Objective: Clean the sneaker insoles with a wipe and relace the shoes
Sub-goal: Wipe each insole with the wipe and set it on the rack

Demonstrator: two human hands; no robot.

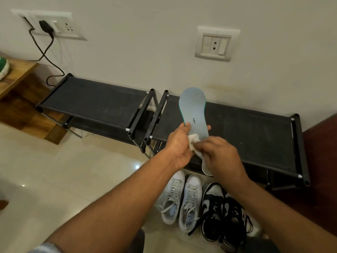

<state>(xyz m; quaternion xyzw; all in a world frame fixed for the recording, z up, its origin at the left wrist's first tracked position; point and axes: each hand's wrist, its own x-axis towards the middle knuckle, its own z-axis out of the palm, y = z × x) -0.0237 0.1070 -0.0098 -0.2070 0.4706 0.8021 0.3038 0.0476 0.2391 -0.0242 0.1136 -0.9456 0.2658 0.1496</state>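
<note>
A light blue-grey insole with a teal edge stands upright in front of me, toe end up. My left hand grips its lower part from the left, thumb on its face. My right hand pinches a crumpled white wipe against the insole's lower end. A pale rounded piece pokes out under my right hand; whether it belongs to this insole or a second one I cannot tell. A pair of white sneakers with laces and a pair of black-and-white sneakers stand on the floor below.
Two low black shoe racks stand against the wall behind the insole. A wooden shelf with a green shoe is at the far left. A black charger cable hangs from a wall socket. The floor is glossy beige tile.
</note>
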